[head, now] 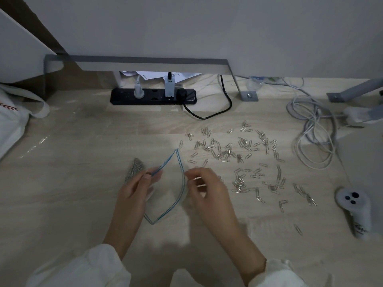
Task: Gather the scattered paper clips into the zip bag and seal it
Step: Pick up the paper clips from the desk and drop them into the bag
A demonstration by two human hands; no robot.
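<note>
We see a pale wood-grain desk (83, 204), matte and smooth, with our two hands low in the middle. The zip bag (165, 189) is clear, thin plastic, nearly invisible but for its blue double-line zip track, which gapes in a leaf-shaped loop from a point near the top to another near our wrists. Our left hand (134, 191) pinches the left strip of that track between thumb and fingertips, closed on it. Our right hand (205, 189) sits just beside the right strip, its fingers curled around a few shiny clips; the motion blur keeps us from counting them.

A tight heap of clips (135, 168) already lies inside the bag's far left corner, just beyond our left fingertips. The loose clips (238, 158), thin bent silver wire, are strewn over the desk to the right of the bag in small tangles and singles, some linked end to end.

At the back a glossy black power strip (153, 97) holds a grey plug and a white adapter, with a black cord looping off to the right. Coiled grey and white cables (313, 137) lie at the far right. A white controller (354, 212), rounded plastic with dark buttons, rests near the right edge. Soft white sleeves (83, 270) cover our forearms.
</note>
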